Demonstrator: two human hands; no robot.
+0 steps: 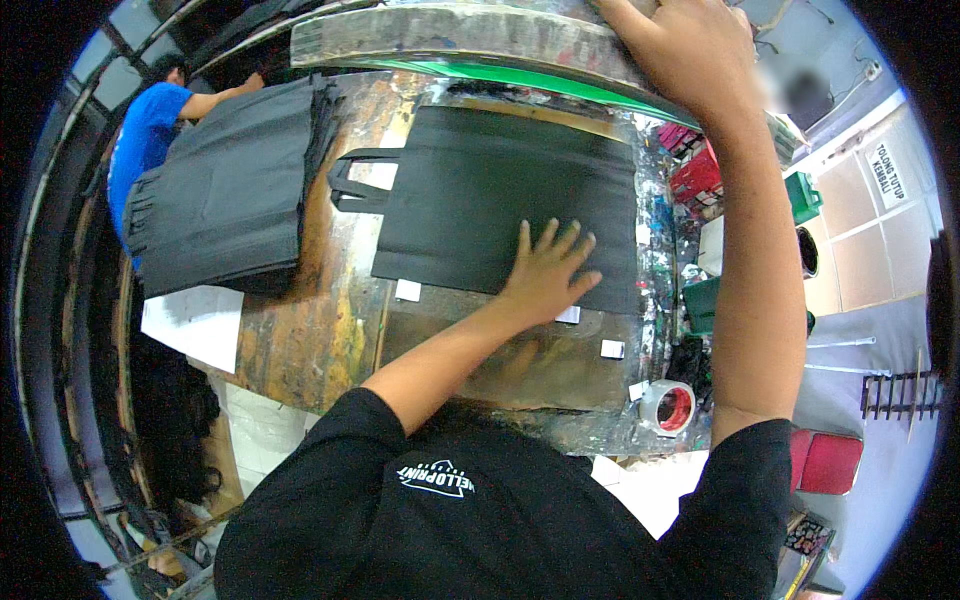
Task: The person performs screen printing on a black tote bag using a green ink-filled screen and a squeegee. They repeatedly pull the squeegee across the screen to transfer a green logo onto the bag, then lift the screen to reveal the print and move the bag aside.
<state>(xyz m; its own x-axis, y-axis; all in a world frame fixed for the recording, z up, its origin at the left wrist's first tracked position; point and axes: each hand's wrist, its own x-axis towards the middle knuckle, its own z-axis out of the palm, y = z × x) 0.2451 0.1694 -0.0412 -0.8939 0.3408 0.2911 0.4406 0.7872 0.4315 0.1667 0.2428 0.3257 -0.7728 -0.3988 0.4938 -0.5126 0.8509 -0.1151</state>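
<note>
A black tote bag [470, 200] lies flat on the worktable, its handles pointing left. My left hand [553, 268] rests on the bag's near right part with fingers spread, holding nothing. Above the bag's far side is a raised screen-printing frame [460, 38] with a green underside. My right hand [690, 55] is at the frame's right end and appears to grip it; the upper edge of the view cuts off some fingers. To the left sits a thick stack of black tote bags [225, 190].
A roll of tape [668, 408] stands at the table's near right, and small white squares [613, 349] dot the surface. Red containers [694, 178] and a green box [803, 197] are at the right. A person in a blue shirt [155, 125] is beyond the stack, over white paper [205, 322].
</note>
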